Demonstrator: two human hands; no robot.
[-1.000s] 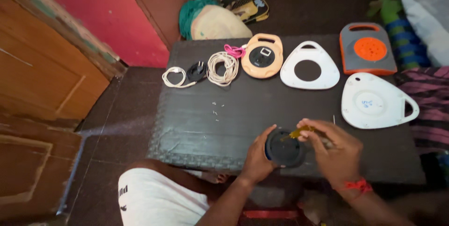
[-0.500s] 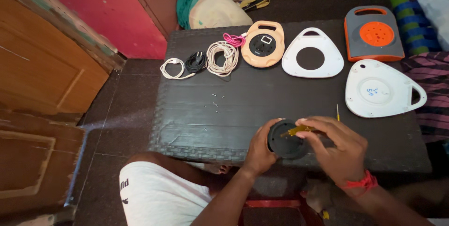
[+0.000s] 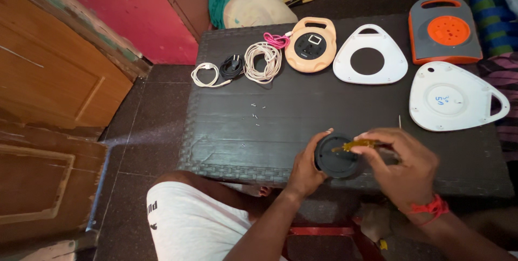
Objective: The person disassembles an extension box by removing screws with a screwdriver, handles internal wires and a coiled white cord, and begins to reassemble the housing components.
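My left hand point(image 3: 306, 168) grips a round black disc-shaped part point(image 3: 335, 157) at the near edge of the dark woven mat point(image 3: 302, 110). My right hand point(image 3: 402, 164), with a red thread at the wrist, holds a screwdriver with a yellowish handle point(image 3: 356, 145), its tip against the top of the black part. Several small screws point(image 3: 256, 115) lie loose on the mat, farther from me than my hands.
At the mat's far edge lie a white cable point(image 3: 205, 75), a black plug point(image 3: 231, 66), a beige cord coil point(image 3: 263, 61), a peach cable reel point(image 3: 310, 45), two white triangular covers point(image 3: 369, 56) point(image 3: 456, 96) and a grey and orange reel point(image 3: 445, 31). A wooden door stands left.
Both hands stay on the black part and the screwdriver. The view has shifted slightly, so the things at the far edge sit a little differently in frame.
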